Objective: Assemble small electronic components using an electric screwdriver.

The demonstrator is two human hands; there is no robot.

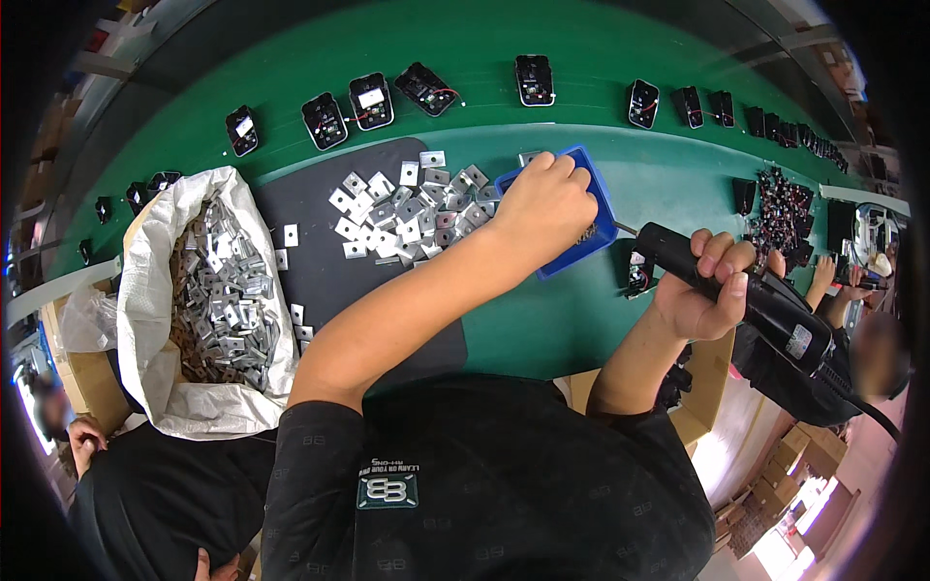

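My left hand [550,208] is over a small blue tray [603,228], its fingers curled and pressed together. Whatever they may hold is hidden beneath the hand. Small brownish pieces show in the tray near its lower right side, too small to name surely. My right hand [707,286] is wrapped around a black electric screwdriver [775,324], whose thin bit points left toward the tray's edge. A cord runs from its lower right end. Left of the tray lies a loose pile of silver metal plates [412,208] with holes, on a dark mat [320,281].
A white woven sack [150,320] full of metal plates stands at the left. Black open housings [535,80] with red wires line the green conveyor belt [591,58]. A heap of small dark parts [780,208] lies at the right. Other people work on both sides.
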